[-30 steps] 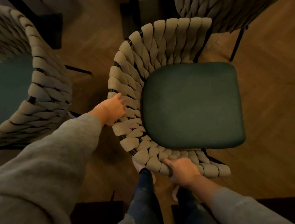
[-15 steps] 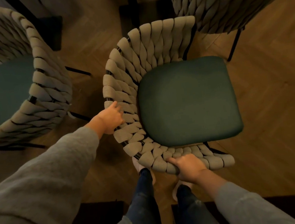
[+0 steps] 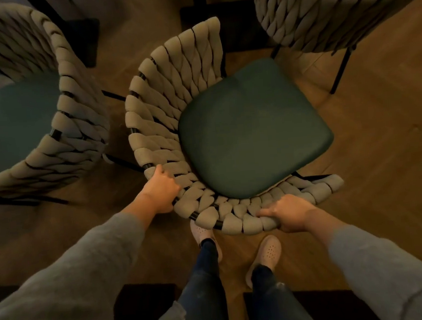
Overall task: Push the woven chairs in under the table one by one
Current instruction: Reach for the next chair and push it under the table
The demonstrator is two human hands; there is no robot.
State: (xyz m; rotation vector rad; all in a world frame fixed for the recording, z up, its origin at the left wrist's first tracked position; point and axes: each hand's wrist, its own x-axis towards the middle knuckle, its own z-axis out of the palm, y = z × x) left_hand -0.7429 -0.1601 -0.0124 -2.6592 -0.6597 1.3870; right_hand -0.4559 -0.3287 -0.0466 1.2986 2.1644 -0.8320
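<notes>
the left hand (image 3: 160, 189) has its fingertips tucked behind the rim of the middle chair (image 3: 173, 91), out of sight; the right hand (image 3: 290, 213) hides its fingers under that rim too. far from either hand's fingers, the left chair (image 3: 75, 136) and right chair (image 3: 295, 25) are cut by the picture's edges. the tabletop cannot be made out.

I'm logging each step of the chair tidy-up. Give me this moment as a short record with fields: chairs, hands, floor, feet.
chairs: three woven chairs with dark green seats; middle chair, left chair, right chair
left hand: gripping the middle chair's woven back rim
right hand: gripping the same rim, nearer the person
floor: wooden
feet: two light shoes just behind the middle chair
table: top not visible
</notes>
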